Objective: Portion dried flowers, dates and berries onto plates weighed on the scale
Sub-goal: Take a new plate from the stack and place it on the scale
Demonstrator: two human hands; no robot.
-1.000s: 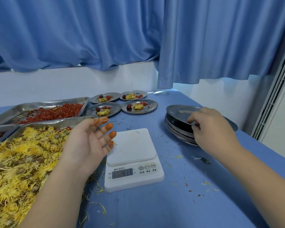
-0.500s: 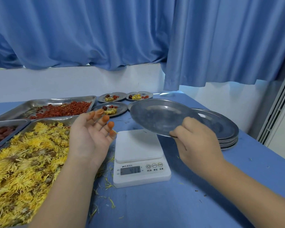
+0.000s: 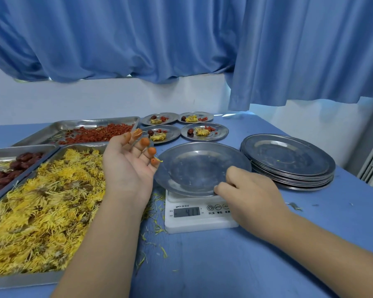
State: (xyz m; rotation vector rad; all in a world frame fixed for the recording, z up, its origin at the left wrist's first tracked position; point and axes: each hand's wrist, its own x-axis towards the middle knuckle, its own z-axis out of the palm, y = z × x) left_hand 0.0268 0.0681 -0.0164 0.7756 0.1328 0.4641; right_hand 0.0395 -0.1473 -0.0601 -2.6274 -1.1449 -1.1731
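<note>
Your right hand (image 3: 250,194) pinches the rim of an empty plate (image 3: 192,168) over the scale (image 3: 202,224) on the petal-strewn blue worktop (image 3: 224,265), your left hand (image 3: 127,166) hovers open beside it, blue curtains (image 3: 159,39) hanging behind

The right hand (image 3: 252,196) pinches the near rim of an empty metal plate (image 3: 194,166) over the white scale (image 3: 194,222); whether the plate rests fully on it is unclear. The left hand (image 3: 127,166) lies palm up with its orange-tipped fingers (image 3: 144,141) spread beside the plate's left edge, above the dried flowers (image 3: 41,211).
</note>
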